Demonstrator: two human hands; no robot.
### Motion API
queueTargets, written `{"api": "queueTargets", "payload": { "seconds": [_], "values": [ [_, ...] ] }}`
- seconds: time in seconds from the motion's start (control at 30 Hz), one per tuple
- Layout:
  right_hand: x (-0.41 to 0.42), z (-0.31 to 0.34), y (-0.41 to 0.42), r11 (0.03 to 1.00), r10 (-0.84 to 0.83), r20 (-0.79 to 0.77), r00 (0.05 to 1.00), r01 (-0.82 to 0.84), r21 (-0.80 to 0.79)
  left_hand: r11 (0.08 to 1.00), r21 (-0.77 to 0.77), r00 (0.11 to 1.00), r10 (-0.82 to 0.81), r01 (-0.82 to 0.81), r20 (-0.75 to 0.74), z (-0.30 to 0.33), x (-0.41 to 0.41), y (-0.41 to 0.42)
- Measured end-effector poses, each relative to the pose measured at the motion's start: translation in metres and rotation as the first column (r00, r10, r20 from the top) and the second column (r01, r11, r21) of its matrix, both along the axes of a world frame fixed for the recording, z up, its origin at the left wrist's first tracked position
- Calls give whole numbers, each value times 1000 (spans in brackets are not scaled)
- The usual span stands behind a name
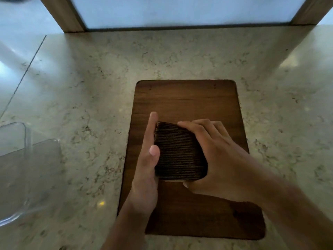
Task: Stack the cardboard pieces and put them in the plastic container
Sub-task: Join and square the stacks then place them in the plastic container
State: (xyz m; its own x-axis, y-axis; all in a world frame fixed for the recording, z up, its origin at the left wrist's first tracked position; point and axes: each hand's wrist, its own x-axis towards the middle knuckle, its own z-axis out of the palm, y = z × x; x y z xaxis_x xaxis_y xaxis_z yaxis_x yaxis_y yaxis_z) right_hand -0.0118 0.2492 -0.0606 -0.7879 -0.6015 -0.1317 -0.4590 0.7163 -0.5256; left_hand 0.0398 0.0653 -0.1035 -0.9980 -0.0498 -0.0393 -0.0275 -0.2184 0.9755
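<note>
While both hands clamp it, cardboard stack (178,152) shows ribbed edges — dark brown.

Left hand (146,165) flat with straight fingers; right hand (214,157) curled, gripping.

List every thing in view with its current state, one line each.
cardboard stack: gathered, on edge, held between both hands over the board
left hand: flat, fingers straight, pressing the stack's left side
right hand: fingers curled round the stack's right side
plastic container: clear, open, nothing visible inside, left of the board
wooden board: flat on the counter
</note>
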Motion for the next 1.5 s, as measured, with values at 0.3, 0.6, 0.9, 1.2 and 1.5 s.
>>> {"api": "queueTargets", "payload": {
  "seconds": [0.3, 0.6, 0.9, 1.2, 1.5],
  "values": [
    [-2, 6, 2, 999, 15, -45, 999, -13, 31, 985, -163, 997, 41, -51, -64, -5, 2, 2],
    [19, -17, -2, 955, -198, 34, 980, 201, -219, 788, -478, 919, 369, -388, -138, -4, 0, 32],
    [29, -34, -3, 473, -207, 461, 863, 501, -725, 880, -374, 955, 292, -292, -59, 0, -1, 25],
    [26, -35, -7, 284, -40, 583, 811, 569, -772, 914, -304, 963, 267, -268, -44, 0, -4, 26],
    [5, 0, 18, 995, -99, -13, 995, 99, -16, 849, -392, 934, 342, -355, -106, -3, -5, 29]
  ]
}}
